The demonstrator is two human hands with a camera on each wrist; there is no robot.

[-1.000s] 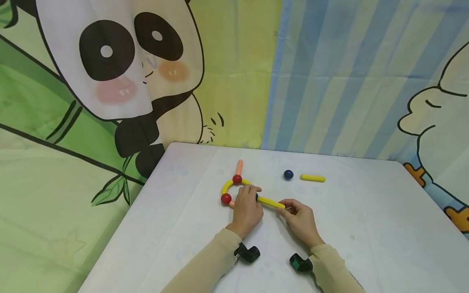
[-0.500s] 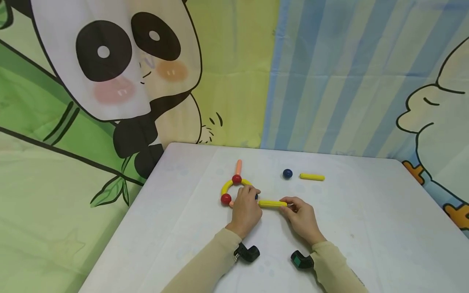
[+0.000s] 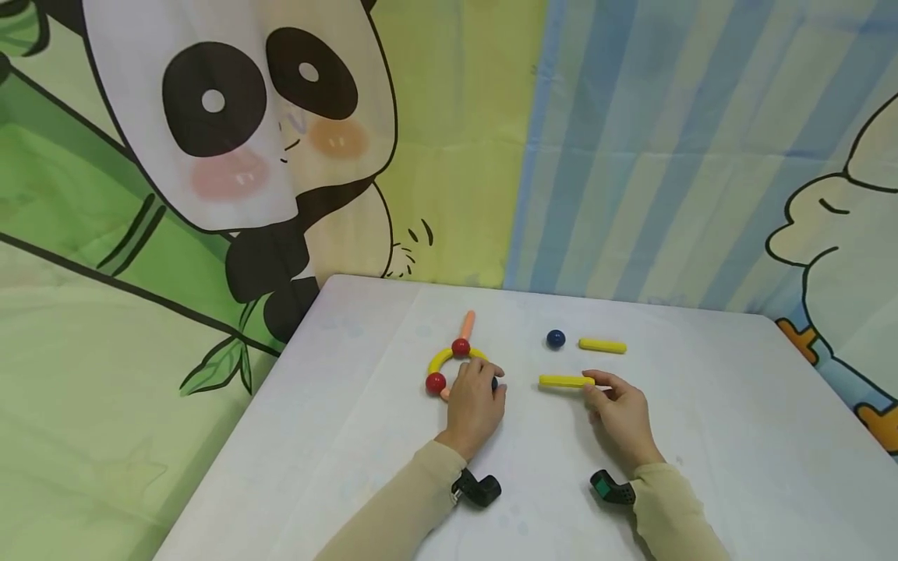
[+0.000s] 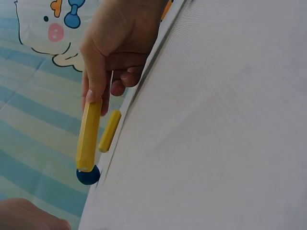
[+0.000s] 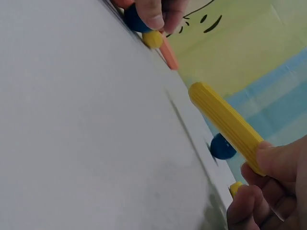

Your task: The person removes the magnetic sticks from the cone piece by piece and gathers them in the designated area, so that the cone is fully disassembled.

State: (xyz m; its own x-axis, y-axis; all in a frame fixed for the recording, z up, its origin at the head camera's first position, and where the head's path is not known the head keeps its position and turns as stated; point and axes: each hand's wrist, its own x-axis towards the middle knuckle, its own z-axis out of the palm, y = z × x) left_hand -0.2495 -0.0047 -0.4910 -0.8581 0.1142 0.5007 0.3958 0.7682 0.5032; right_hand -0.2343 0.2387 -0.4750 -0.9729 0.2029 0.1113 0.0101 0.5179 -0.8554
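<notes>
My right hand [image 3: 623, 417] pinches one end of a straight yellow rod [image 3: 563, 381] between thumb and fingers. The rod's other end points left, with nothing attached. Its ridged sides show in the right wrist view. My left hand [image 3: 474, 405] grips a blue ball [image 5: 136, 19] at the right side of a ring-shaped assembly and covers part of it. In that assembly I see curved yellow pieces [image 3: 440, 360], a red ball [image 3: 461, 347] at the back and another red ball [image 3: 436, 382] at the left. A pink rod [image 3: 468, 324] sticks out from the back red ball.
A loose blue ball [image 3: 556, 339] and a second straight yellow rod [image 3: 602, 345] lie farther back on the white table [image 3: 701, 436], right of the assembly. A printed curtain [image 3: 631, 156] hangs behind the table. Each wrist carries a black camera [image 3: 479, 489].
My right hand has drawn the yellow rod away from the blue ball, to the right and slightly back, leaving a gap. My left hand stays at the assembly.
</notes>
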